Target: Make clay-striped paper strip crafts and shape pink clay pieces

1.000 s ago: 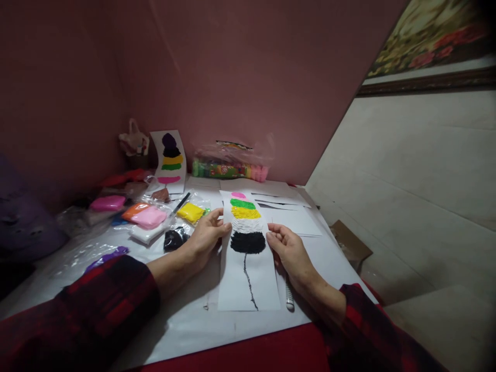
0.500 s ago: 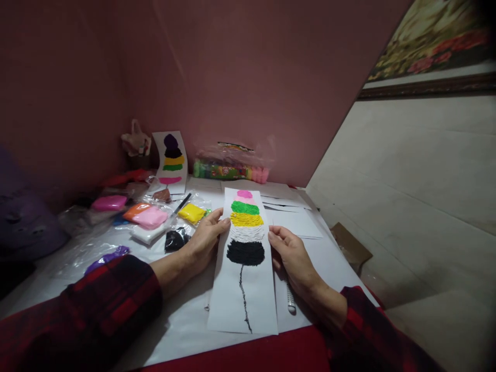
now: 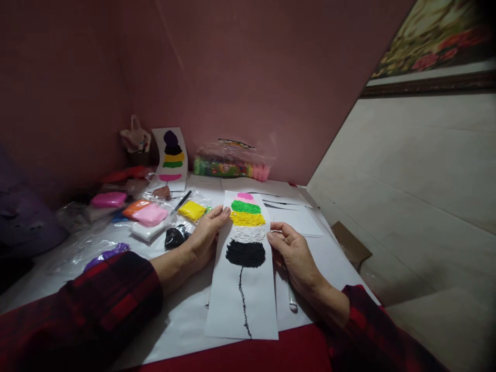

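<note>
Two hands hold a clay-decorated paper strip above a cluttered craft table.

The left hand (image 3: 203, 238) pinches the left edge of the white strip (image 3: 244, 289), the right hand (image 3: 294, 253) grips its right edge; pink, green, yellow, white and black clay bands sit above a black line. Bagged clay pieces (image 3: 149, 214) lie to the left, a white pen (image 3: 292, 299) beneath the right hand, a second banded strip (image 3: 170, 157) leaning on the pink wall (image 3: 248, 77).

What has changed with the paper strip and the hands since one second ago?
The paper strip slid toward the person; its lower end now overhangs the white sheet's edge. The left hand and right hand still pinch its sides. The clay packets and pen stayed.
</note>
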Demonstrator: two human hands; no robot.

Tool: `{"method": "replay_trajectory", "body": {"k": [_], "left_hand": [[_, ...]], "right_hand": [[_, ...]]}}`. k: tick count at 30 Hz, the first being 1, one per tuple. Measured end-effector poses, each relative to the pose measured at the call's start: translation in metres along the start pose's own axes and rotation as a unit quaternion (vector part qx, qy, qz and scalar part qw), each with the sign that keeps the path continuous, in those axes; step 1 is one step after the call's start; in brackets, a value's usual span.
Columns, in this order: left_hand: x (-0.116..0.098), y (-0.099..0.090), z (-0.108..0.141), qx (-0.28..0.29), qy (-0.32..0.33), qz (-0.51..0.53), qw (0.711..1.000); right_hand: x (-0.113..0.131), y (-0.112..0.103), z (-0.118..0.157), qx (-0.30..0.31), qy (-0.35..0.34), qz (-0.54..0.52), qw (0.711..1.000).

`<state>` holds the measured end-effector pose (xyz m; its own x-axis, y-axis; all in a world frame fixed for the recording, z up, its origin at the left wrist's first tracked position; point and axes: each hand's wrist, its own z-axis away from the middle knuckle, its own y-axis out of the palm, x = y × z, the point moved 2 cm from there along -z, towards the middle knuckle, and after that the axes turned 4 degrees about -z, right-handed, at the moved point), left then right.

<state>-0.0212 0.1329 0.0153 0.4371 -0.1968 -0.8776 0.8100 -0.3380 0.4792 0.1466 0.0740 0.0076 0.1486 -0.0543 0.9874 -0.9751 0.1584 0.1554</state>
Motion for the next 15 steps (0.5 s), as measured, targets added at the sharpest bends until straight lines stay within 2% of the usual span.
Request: {"method": "replay_trajectory", "body": {"k": [5,10,15], "left_hand": [[-0.002,0.003,-0.001,0.030,-0.016,0.024,0.999],[0.000,0.002,-0.002,-0.004,-0.013,0.025,1.000],[0.002,0.001,-0.002,-0.023,0.000,0.005,1.000]], "right_hand": [[0.000,0.001,0.000,0.020,-0.008,-0.009,1.000],[0.004,0.005,0.004,0.042,0.004,0.013,0.999],[0.009,0.014,0.009,0.118,0.028,-0.049,0.991]]}}
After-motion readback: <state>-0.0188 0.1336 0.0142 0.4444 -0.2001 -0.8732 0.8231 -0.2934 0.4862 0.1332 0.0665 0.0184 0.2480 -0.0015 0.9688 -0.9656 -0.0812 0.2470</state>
